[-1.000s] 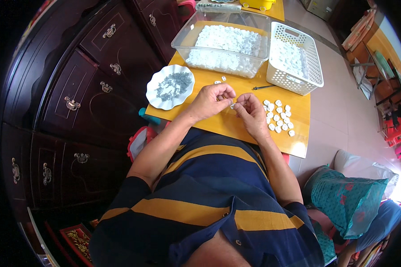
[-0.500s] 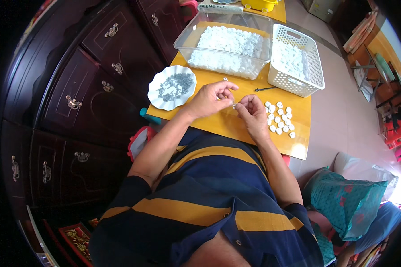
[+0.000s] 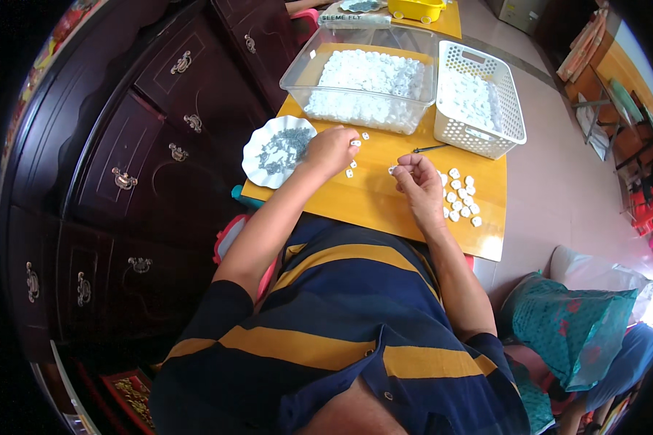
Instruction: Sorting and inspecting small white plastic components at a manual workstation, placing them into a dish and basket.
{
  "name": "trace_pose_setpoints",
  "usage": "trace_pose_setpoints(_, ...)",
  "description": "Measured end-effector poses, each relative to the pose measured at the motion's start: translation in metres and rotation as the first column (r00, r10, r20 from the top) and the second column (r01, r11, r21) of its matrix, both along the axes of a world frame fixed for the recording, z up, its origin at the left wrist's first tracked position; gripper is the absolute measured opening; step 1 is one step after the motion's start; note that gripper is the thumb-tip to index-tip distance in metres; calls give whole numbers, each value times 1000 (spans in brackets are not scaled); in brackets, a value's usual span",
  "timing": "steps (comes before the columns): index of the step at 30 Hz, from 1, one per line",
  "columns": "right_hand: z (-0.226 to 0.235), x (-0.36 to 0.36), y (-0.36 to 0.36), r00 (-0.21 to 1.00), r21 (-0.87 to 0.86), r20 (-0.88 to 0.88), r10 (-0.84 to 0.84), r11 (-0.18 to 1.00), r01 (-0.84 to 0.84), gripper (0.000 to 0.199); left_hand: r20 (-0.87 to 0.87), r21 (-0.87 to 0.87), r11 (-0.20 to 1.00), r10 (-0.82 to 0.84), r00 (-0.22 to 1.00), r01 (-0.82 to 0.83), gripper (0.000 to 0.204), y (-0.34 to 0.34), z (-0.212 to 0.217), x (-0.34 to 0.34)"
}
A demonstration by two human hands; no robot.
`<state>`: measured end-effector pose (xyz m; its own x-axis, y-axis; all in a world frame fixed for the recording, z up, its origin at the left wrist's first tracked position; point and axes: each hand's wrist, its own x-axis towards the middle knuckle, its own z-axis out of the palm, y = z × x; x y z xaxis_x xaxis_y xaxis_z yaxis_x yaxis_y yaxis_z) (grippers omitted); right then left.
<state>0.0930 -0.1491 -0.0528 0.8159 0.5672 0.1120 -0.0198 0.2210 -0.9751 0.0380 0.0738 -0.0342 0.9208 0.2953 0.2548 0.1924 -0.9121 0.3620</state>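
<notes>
My right hand (image 3: 419, 183) pinches a small white plastic piece (image 3: 392, 170) between thumb and fingertips, above the table. My left hand (image 3: 329, 152) is over the right rim of a scalloped white plate (image 3: 255, 168) that holds many small dark grey bits (image 3: 292, 142). Its fingers are curled and closed. One white piece (image 3: 355, 143) shows right at those fingers; whether it is held or lies on the table I cannot tell. Several similar loose pieces (image 3: 366, 135) lie nearby. To the right of my right hand, a group of white pieces (image 3: 466, 200) is spread out.
At the table's (image 3: 326, 194) far side stand a clear plastic bin (image 3: 289, 81) and a white perforated basket (image 3: 514, 109), both filled with white pieces. A thin black tool (image 3: 429, 148) lies before the basket. Dark drawers (image 3: 152, 156) line the left; a teal bag (image 3: 569, 326) stands at right.
My hands were together over the table's middle. My left hand has moved left to the plate, uncovering loose white pieces; my right hand stays near its place with a white piece.
</notes>
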Motion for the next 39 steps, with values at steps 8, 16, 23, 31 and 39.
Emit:
trace_pose_setpoints(8, 2, 1, -1, 1000, -6, -9, 4, 1000, -4, 16, -49, 84, 996, -25, 999, 29, 17, 8, -9, 9)
trace_pose_setpoints(16, 3, 0, -3, 1000, -18, -22, 16, 1000, -16, 16, 41, -734, 677, -24, 999, 46, 15, -11, 13, -14)
trace_pose_setpoints(23, 2, 1, -1, 999, 3, -27, 38, 999, -38, 17, 245, -889, 395, -13, 969, 230, 17, -21, 5, -25)
trace_pose_setpoints(31, 7, 0, -1, 997, 26, -67, 34, 999, -33, 16, 300, -877, 364, -91, 949, 312, 18, -43, 17, -28)
trace_pose_setpoints(39, -4, 2, -1, 1000, -14, -9, -13, 1000, 13, 15, 283, -914, 289, -51, 958, 285, 18, -49, 21, -30)
